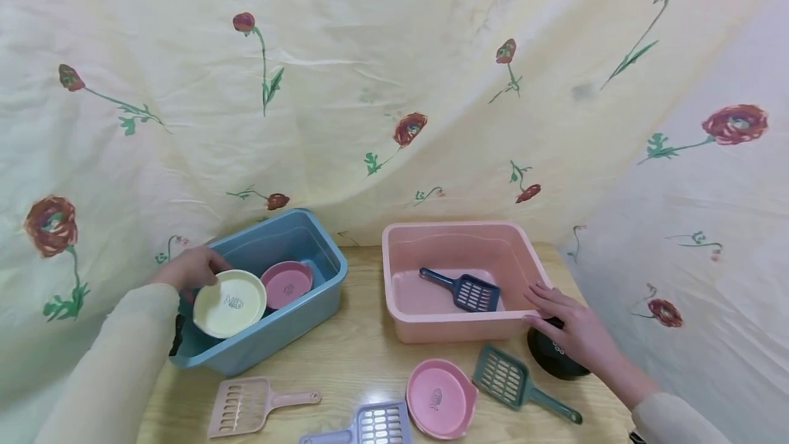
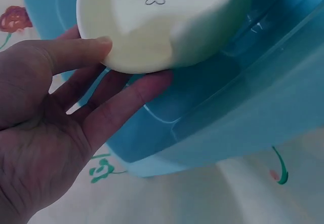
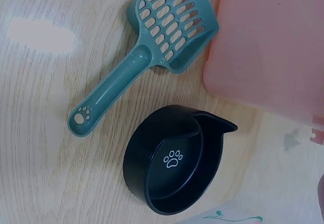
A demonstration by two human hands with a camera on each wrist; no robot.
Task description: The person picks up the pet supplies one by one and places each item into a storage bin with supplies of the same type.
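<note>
My left hand pinches the rim of a cream pet bowl with a fishbone print. In the left wrist view the thumb lies on the inner side of the bowl and the fingers reach below it. The bowl is tilted over the left part of a blue litter box, beside a pink bowl lying inside. On the right, my other hand rests with extended fingers at the right front corner of a pink litter box. That box contains a navy litter scoop.
A black paw-print bowl sits below my right hand, near a green scoop. Along the front of the wooden table are a pale pink scoop, a lavender scoop and another pink bowl. Flowered cloth hangs behind.
</note>
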